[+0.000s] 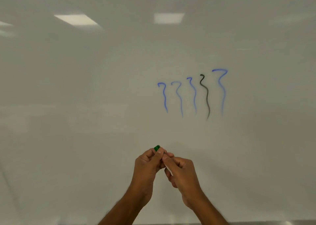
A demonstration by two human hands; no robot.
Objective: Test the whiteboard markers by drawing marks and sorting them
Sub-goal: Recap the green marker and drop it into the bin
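A whiteboard (pixel 85 91) fills nearly the whole view, with pale reflections of ceiling lights (pixel 77 19) across its upper part. A thin grey ledge (pixel 265 223) shows along the bottom right edge.

Right of centre stand five wavy upright marks in a row: four blue marks (pixel 222 91) and one black mark (pixel 206 96), which is second from the right.

Below them, well apart from the marks, both hands are raised in front of the board and meet at the fingertips. The left hand (pixel 147 165) grips a green marker (pixel 157 147), of which only the end pokes out above the fingers; the rest is hidden. The right hand (pixel 183 171) has curled fingers touching the left hand's, but the blur and the fingers in front make it impossible to tell whether it holds the marker.
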